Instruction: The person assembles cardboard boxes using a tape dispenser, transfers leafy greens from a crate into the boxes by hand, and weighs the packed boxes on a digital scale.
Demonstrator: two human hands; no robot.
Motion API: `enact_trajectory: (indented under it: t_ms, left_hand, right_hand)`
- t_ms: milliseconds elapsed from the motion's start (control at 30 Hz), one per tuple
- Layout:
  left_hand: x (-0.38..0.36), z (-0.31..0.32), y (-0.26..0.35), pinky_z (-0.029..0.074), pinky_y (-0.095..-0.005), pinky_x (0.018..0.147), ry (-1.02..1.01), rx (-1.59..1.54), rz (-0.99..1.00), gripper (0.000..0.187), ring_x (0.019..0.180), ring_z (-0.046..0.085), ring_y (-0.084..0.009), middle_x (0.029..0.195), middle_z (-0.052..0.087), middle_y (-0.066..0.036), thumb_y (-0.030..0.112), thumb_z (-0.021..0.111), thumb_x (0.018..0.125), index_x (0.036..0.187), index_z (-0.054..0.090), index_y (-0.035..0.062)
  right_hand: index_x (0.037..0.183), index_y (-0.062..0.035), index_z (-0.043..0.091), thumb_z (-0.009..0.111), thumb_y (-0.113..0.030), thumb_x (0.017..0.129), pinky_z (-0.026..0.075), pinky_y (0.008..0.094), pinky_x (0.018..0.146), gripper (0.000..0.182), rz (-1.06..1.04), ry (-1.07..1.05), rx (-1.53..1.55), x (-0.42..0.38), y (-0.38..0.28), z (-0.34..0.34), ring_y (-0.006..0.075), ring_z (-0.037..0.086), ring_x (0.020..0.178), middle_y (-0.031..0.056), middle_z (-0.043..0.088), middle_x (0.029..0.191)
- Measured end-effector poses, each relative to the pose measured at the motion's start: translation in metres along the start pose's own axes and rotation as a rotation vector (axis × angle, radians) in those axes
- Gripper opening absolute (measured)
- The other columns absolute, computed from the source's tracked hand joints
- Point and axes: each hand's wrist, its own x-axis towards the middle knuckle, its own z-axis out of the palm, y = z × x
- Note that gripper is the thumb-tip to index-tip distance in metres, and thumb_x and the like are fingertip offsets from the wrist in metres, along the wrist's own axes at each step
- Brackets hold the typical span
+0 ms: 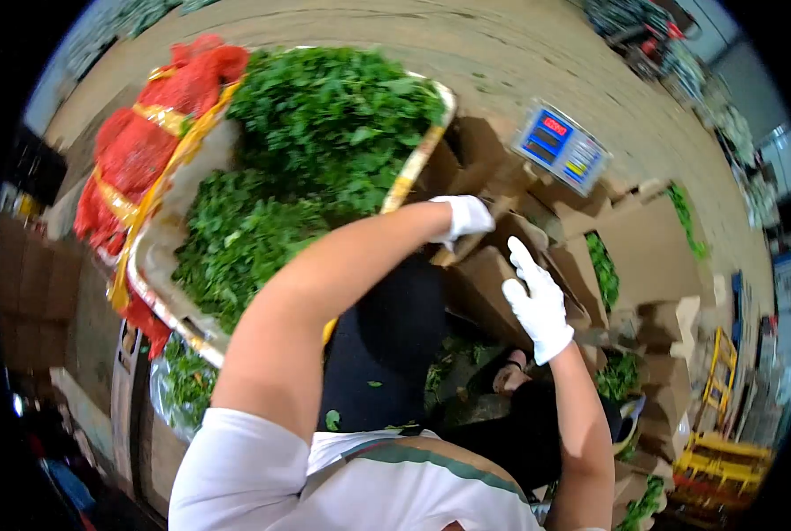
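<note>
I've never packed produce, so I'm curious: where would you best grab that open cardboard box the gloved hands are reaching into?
Probably by its raised flaps. The cardboard box stands open between both hands, its flaps sticking up and free. The left hand is already at the far flap, the right hand beside the near one, fingers spread. Coming from above, one hand on each opposite flap, looks steadiest; its sides are crowded by neighbouring boxes.

A big tray (161, 292) heaped with leafy greens (307, 150) fills the upper left of the frame. Red mesh sacks (143, 142) lie along its left edge. A bag of greens (178, 380) sits below the tray at lower left. A scale (561, 146) with a blue display stands right of centre near the top. More greens (602, 270) show among boxes at right. Yellow crates (718, 451) sit at lower right. The concrete floor (501, 44) runs across the top.
</note>
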Motion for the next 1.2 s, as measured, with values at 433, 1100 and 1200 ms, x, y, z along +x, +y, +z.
enact_trajectory:
  t_ms: [433, 1100, 1200]
  left_hand:
    - [0.052, -0.003, -0.086, 0.045, -0.031, 0.069, 0.287, -0.087, 0.138, 0.032, 0.081, 0.055, -0.0201, 0.086, 0.058, -0.01, 0.0, 0.059, 0.07, 0.101, 0.055, -0.0023]
    - [-0.101, -0.187, -0.215, 0.039, -0.0268, 0.049, 1.195, -1.255, 0.385, 0.008, 0.051, 0.048, -0.0183, 0.064, 0.056, -0.009, -0.003, 0.052, 0.068, 0.07, 0.052, 0.0051]
    - [-0.089, -0.219, -0.254, 0.033, -0.028, 0.046, 1.309, -1.148, -0.234, 0.027, 0.05, 0.043, -0.0164, 0.069, 0.05, -0.008, 0.015, 0.06, 0.068, 0.091, 0.053, 0.0039]
  right_hand:
    - [0.118, 0.0005, 0.045, 0.047, -0.008, 0.076, 0.045, 0.0308, 0.062, 0.043, -0.065, -0.217, -0.928, -0.029, 0.025, 0.018, 0.02, 0.055, 0.076, 0.0085, 0.057, 0.083]
    - [0.12, -0.0063, 0.043, 0.061, -0.017, 0.069, 0.036, 0.0355, 0.07, 0.055, 0.046, -0.145, -0.856, -0.003, 0.039, 0.044, 0.0241, 0.049, 0.084, 0.0085, 0.056, 0.089]
    - [0.119, -0.0063, 0.043, 0.062, -0.016, 0.068, 0.036, 0.0359, 0.07, 0.056, 0.063, -0.16, -0.837, 0.003, 0.041, 0.043, 0.0251, 0.048, 0.081, 0.0094, 0.055, 0.086]
